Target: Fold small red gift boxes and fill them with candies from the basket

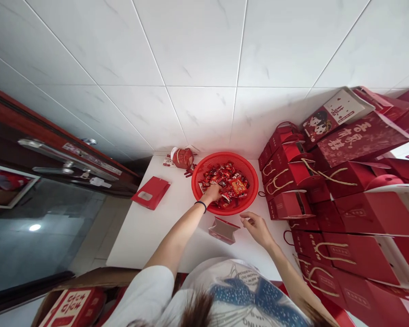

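A round red plastic basket (254, 193) full of red-wrapped candies (238, 186) stands on the white table against the wall. My left hand (213, 192) is down among the candies at the basket's left side, its fingers curled and their tips hidden. In front of the basket lies a small red paper box (224, 230), its open top showing a pale inside. To the right of that box hovers my right hand (257, 225), loosely bent, fingers apart and holding nothing, the tips close to the box's edge.
A flat red box (152, 192) with a pale window lies at the table's left (132, 240). Behind it stands a red jar (182, 158) with a white lid. Stacked red gift boxes (327, 213) with rope handles crowd the right. A door (71, 145) with a handle is at left.
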Tool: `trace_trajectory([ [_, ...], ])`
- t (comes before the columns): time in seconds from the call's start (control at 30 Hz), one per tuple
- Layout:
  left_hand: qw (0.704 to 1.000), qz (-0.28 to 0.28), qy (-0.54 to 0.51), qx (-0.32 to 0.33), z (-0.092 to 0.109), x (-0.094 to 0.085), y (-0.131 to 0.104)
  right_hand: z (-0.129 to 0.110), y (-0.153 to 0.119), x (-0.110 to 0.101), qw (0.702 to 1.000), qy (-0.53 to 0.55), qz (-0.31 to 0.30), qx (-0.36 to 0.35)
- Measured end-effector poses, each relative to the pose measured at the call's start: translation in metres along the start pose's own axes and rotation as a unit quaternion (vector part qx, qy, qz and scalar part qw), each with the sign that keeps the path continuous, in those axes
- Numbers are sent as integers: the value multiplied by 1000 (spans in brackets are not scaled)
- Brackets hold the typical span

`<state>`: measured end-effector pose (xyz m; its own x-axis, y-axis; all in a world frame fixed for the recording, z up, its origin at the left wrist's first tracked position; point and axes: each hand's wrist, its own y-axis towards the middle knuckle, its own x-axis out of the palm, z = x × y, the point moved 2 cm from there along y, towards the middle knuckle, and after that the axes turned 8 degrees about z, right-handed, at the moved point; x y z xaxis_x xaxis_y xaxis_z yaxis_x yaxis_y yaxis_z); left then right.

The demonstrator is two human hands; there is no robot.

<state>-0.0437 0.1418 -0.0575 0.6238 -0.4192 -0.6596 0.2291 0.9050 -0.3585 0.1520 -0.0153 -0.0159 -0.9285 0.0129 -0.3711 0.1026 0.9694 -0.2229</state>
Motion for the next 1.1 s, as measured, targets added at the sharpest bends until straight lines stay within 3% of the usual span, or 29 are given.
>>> trace_trajectory([
  [0.17,988,14,-153,1,-12,-19,-4,-1,0,1,999,38,5,19],
  [0.3,961,18,-273,-28,-11,-23,-18,-6,5,3,992,117,14,50],
  [0.47,852,-22,-511,-110,8,-16,-41,-24,22,12,971,210,64,92],
  [0.53,835,-46,-535,-119,20,-13,-51,-32,31,19,959,249,73,112],
  [0.7,831,-79,-544,-86,43,-7,-73,-39,44,32,941,306,-4,141],
  [0.77,829,-63,-548,-94,45,-7,-77,-35,43,29,931,327,15,164],
  [0.87,813,1,-560,-160,40,-7,-76,-30,37,21,899,386,43,204],
  [0.97,785,93,-569,-226,32,-4,-68,-34,28,13,878,429,0,209],
  [1.1,775,146,-574,-222,36,9,-56,-45,20,16,892,404,-61,195],
])
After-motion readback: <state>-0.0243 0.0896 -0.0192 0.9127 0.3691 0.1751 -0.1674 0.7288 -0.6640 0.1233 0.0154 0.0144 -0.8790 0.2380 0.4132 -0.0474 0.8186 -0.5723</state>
